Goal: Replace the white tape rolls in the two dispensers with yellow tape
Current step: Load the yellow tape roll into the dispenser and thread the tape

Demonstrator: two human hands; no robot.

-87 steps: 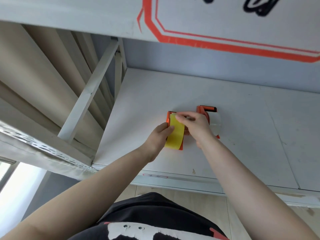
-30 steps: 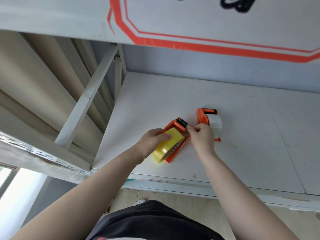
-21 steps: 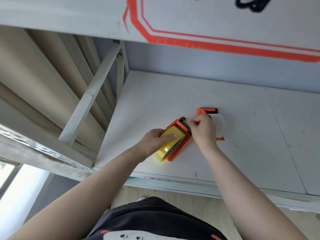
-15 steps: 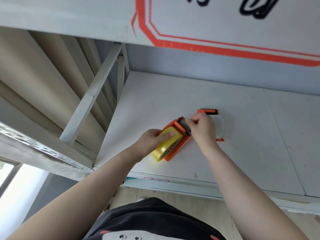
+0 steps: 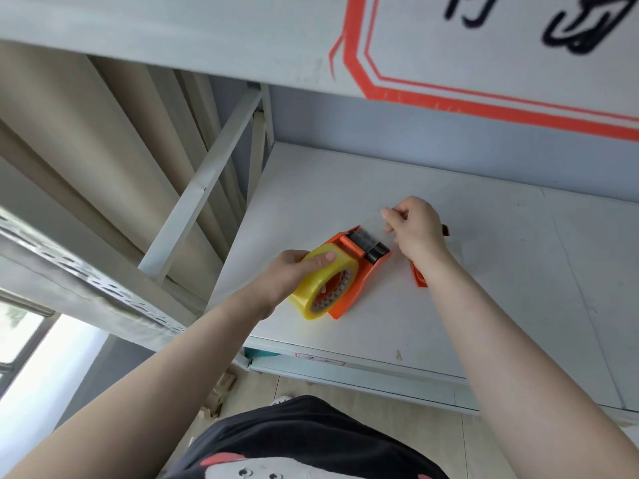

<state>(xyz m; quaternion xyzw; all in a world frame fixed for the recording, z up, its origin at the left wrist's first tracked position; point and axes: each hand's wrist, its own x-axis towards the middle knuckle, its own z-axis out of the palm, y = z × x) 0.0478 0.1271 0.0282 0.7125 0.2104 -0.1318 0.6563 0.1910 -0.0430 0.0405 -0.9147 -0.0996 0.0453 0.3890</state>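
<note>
While left hand [image 5: 283,276] grips yellow tape [image 5: 320,283], right hand [image 5: 416,229] pinches.

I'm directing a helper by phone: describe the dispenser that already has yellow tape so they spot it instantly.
On the white shelf, near its front left edge, lies an orange dispenser held by the left hand. Unlike the second dispenser, mostly hidden behind the right hand, it carries a yellow tape roll.

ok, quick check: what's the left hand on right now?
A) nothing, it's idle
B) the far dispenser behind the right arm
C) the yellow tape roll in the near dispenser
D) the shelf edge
C: the left hand has its grip around the yellow tape roll seated in the near orange dispenser, thumb lying across the top of the roll.
</note>
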